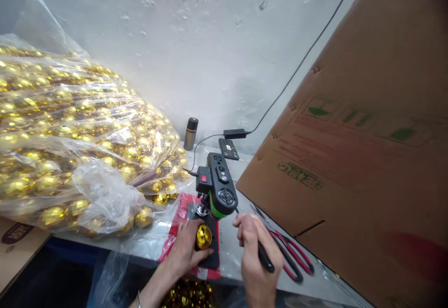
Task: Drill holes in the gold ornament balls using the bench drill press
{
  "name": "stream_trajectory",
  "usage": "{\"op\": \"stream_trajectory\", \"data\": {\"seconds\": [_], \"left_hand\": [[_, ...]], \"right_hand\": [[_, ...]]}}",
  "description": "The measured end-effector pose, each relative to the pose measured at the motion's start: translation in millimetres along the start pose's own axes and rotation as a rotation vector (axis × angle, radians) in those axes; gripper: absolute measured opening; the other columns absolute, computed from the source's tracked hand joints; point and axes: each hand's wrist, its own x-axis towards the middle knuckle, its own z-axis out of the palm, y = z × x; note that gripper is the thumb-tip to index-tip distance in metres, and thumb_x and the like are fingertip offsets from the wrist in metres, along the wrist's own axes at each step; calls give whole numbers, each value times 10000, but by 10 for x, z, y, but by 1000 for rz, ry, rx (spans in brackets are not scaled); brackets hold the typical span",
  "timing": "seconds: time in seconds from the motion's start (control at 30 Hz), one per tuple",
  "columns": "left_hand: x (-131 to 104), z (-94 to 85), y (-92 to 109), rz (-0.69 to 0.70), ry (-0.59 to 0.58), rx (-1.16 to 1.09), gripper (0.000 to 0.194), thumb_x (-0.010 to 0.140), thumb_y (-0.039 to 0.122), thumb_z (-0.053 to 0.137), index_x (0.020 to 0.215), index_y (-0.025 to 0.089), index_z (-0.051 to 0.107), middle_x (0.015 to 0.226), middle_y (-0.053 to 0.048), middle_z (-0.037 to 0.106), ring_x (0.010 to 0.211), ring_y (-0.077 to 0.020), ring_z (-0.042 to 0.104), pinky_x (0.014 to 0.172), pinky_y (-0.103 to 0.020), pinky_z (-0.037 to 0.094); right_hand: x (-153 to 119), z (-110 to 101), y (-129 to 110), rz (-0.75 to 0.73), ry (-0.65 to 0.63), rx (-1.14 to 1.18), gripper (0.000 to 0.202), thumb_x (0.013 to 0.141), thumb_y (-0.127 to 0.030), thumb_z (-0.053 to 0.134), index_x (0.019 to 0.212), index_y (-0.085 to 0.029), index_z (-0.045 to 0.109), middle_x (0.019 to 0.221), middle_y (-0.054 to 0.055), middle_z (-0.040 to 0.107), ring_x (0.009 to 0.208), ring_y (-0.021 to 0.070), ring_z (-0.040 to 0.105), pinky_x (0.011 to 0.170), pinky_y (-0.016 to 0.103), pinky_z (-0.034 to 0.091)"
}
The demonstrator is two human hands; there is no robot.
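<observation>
My left hand [185, 245] is curled around a shiny gold ball [203, 237] with a small dark hole in it. It holds the ball on the black base [211, 259] of a small bench drill press [222, 182], under its black and green head. My right hand [257, 247] is closed around a black-gripped lever [265, 257]; its thin end reaches the right side of the machine head. The machine's spindle shows only in part, behind my left hand. A red sheet [171, 242] lies beneath the base.
A large clear bag [115, 135] packed with gold balls fills the left. At right stands a big cardboard box [350, 149], with red-and-black-handled tools [292, 252] beside it. Behind are a dark-capped cylinder [191, 134], a phone-like slab [228, 149] and a corded adapter [235, 134]. More gold balls [189, 294] sit below the table edge.
</observation>
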Motion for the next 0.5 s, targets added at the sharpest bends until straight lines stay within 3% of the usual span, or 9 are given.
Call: {"op": "stream_trajectory", "data": {"seconds": [0.1, 0.17, 0.2, 0.23, 0.3, 0.33, 0.4, 0.5], "left_hand": [[-320, -102, -138, 113, -25, 78, 859, 729, 437, 958, 1491, 264, 600, 1451, -192, 691, 1320, -444, 641, 1131, -640, 507], [-438, -292, -205, 166, -19, 156, 1001, 679, 629, 960, 1532, 270, 579, 1514, -203, 656, 1368, -474, 611, 1147, -656, 499], [-436, -425, -219, 172, 5, 201, 961, 730, 670, 910, 1537, 267, 579, 1520, -200, 656, 1372, -467, 612, 1142, -646, 510], [-388, -576, -218, 161, 48, 254, 808, 848, 638, 825, 1525, 262, 595, 1507, -190, 671, 1360, -444, 629, 1132, -627, 524], [-169, -891, -185, 55, 187, 408, 430, 1040, 414, 601, 1429, 246, 674, 1429, -172, 725, 1322, -399, 662, 1126, -602, 527], [-20, -1035, -161, -37, 225, 505, 394, 1056, 305, 522, 1397, 208, 694, 1411, -194, 730, 1312, -397, 668, 1128, -597, 518], [292, -1249, -123, -251, 174, 679, 410, 1022, 151, 446, 1323, 116, 722, 1317, -253, 756, 1215, -404, 714, 1082, -576, 528], [631, -1343, -120, -326, 105, 713, 338, 985, 123, 483, 1172, 64, 758, 1053, -272, 808, 1075, -422, 759, 1004, -556, 537]], "right_hand": [[117, -5, -101, -12, -7, 4, 337, 1098, -248, 517, 768, -235, 584, 650, -55, 552, 533, 93, 523, 508, 220, 400], [74, 36, -75, -12, 24, 3, 342, 1103, -262, 511, 770, -237, 584, 645, -56, 550, 516, 91, 507, 504, 219, 396], [32, 61, -50, -5, 40, 5, 343, 1105, -265, 508, 771, -238, 584, 647, -56, 549, 507, 90, 497, 500, 219, 392], [-11, 83, -25, 5, 52, 8, 342, 1105, -267, 509, 774, -238, 585, 654, -55, 551, 504, 89, 493, 497, 219, 392], [-83, 117, 14, 24, 64, 18, 335, 1104, -271, 515, 778, -236, 586, 671, -47, 560, 505, 92, 498, 495, 223, 398], [-106, 126, 25, 30, 68, 21, 333, 1103, -273, 517, 780, -235, 588, 676, -43, 563, 508, 94, 504, 493, 225, 400], [-125, 136, 35, 27, 75, 24, 332, 1103, -273, 518, 781, -233, 589, 674, -40, 562, 512, 97, 513, 498, 226, 410], [-129, 143, 38, 8, 88, 29, 336, 1106, -257, 509, 779, -233, 580, 677, -46, 556, 524, 89, 525, 520, 211, 428]]}}
